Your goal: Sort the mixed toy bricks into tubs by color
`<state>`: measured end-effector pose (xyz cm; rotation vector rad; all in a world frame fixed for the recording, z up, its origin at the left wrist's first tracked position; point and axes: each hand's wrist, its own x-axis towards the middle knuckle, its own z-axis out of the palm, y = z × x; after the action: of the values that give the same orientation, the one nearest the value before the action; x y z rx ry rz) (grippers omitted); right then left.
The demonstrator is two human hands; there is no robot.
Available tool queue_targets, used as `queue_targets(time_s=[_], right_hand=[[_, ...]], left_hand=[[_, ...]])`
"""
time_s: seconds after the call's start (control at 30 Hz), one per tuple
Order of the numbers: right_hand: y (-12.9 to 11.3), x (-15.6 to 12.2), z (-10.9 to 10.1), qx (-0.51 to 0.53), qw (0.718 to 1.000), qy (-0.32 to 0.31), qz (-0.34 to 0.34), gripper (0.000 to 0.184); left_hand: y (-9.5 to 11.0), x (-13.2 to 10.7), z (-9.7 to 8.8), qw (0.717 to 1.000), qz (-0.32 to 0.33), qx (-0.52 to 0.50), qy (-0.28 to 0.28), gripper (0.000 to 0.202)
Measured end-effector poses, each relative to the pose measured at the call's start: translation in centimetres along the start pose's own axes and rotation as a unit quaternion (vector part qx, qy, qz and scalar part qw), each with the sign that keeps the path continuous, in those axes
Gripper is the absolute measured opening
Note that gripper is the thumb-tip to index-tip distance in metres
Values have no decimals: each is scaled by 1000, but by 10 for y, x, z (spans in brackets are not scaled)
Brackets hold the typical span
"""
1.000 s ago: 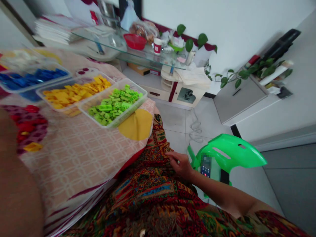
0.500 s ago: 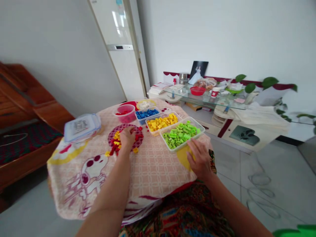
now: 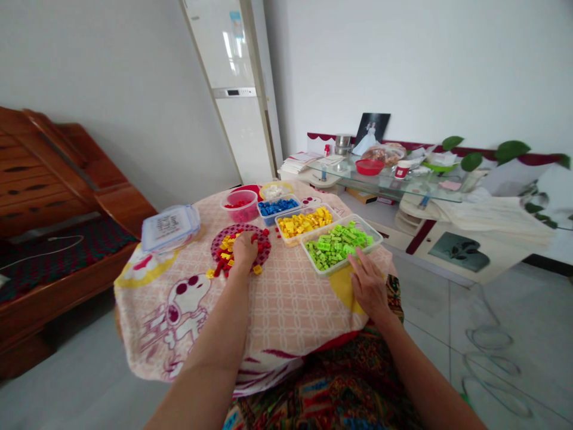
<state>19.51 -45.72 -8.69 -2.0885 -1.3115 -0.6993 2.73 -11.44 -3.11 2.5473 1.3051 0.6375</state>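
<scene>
My left hand (image 3: 245, 249) reaches into a pile of small red bricks (image 3: 264, 240) and yellow bricks (image 3: 228, 243) on a round dark-red patch of the tablecloth (image 3: 286, 298). Its fingers are drawn together; what they pinch, if anything, is hidden. My right hand (image 3: 369, 285) lies with fingers stretched out at the near right edge of a clear box of green bricks (image 3: 335, 245), its fingertips by the rim. Behind that box stand a box of yellow bricks (image 3: 307, 222), a box of blue bricks (image 3: 278, 206) and a round tub with red bricks (image 3: 240, 209).
Stacked clear lids (image 3: 170, 228) lie at the table's left. A container of white pieces (image 3: 276, 191) stands at the back. Beyond are a glass-topped cabinet (image 3: 416, 191) with a red bowl (image 3: 369, 167), a wooden bench (image 3: 67, 209) and a cable (image 3: 492, 358) on the floor.
The whole view has shifted, so the table appears farther right. My left hand stays over the brick pile, and my right hand stays beside the green box.
</scene>
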Motion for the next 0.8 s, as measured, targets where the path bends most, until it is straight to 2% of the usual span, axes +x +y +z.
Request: queue_targets(time_s=[0.1,0.2,0.47,0.53,0.63,0.73,0.8], right_hand=[[1,1,0,-3,1000,8,2,49],[0,1,1,-3,1000,17,1,48],[-1,2,0,14,1000,10,9,52],[-1,2,-1,14,1000,8,10,52],[-1,2,-1,13,1000,4,11,51],[-2,3,-1,15,1000,4,11,51],[-2,3,-1,15,1000,5,11,50]], left_hand=[[1,4,1,999,9,-19,25,43],[-4,6,-3,998,-20,-24,56,45],[-41,4,-20,991,-79,4,110,50],[-49,5,-19,991,-91,15,101,52],[-55,8,-17,993,-102,32,47,51],[-54,10,-15,994,-101,48,-5,51],[-52,10,-15,993,-101,57,-17,51]])
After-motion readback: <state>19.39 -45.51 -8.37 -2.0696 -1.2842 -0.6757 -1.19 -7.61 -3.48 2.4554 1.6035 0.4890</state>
